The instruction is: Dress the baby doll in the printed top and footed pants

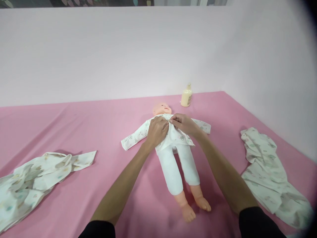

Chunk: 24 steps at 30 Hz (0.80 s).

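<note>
A baby doll lies on its back with its head toward the wall, its bare feet pointing at me. It wears a white printed shirt with long sleeves spread to both sides, and white legs show below the hem. My left hand is closed on the shirt front at the doll's chest. Close beside it, my right hand pinches the front edge of the shirt near the neckline. Whatever small fastening lies between the fingertips is hidden.
A pink sheet covers the surface, with white walls behind and at right. A cream pump bottle stands beyond the doll. Printed white baby clothes lie at left, and a crumpled printed cloth lies at right.
</note>
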### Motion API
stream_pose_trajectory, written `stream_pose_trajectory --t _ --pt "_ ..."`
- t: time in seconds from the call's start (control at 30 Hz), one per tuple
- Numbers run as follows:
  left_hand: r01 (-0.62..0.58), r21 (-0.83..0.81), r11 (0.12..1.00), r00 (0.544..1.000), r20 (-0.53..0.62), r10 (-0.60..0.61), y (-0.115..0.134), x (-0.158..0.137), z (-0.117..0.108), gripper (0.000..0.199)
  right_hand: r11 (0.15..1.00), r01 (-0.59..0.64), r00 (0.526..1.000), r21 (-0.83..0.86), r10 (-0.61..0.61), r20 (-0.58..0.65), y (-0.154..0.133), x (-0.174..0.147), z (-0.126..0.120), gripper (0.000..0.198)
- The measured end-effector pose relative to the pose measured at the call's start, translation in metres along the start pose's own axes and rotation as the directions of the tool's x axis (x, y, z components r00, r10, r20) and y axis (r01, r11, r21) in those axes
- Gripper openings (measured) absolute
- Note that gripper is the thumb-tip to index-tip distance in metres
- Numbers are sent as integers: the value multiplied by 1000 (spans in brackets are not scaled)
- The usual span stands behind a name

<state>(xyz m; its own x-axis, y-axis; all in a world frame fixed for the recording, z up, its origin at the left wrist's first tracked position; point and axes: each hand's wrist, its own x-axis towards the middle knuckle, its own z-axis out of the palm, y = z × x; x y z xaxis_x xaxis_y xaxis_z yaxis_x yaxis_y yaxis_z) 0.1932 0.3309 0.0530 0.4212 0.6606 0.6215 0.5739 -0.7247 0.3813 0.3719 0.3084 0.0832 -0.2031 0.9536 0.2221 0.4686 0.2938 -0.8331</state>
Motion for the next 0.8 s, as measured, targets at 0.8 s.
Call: stream_pose_trajectory --t 0.8 --pt "521 -454 723 853 311 -419 4 8 -19 23 944 219 975 -246 -219 27 -2 1 -2 15"
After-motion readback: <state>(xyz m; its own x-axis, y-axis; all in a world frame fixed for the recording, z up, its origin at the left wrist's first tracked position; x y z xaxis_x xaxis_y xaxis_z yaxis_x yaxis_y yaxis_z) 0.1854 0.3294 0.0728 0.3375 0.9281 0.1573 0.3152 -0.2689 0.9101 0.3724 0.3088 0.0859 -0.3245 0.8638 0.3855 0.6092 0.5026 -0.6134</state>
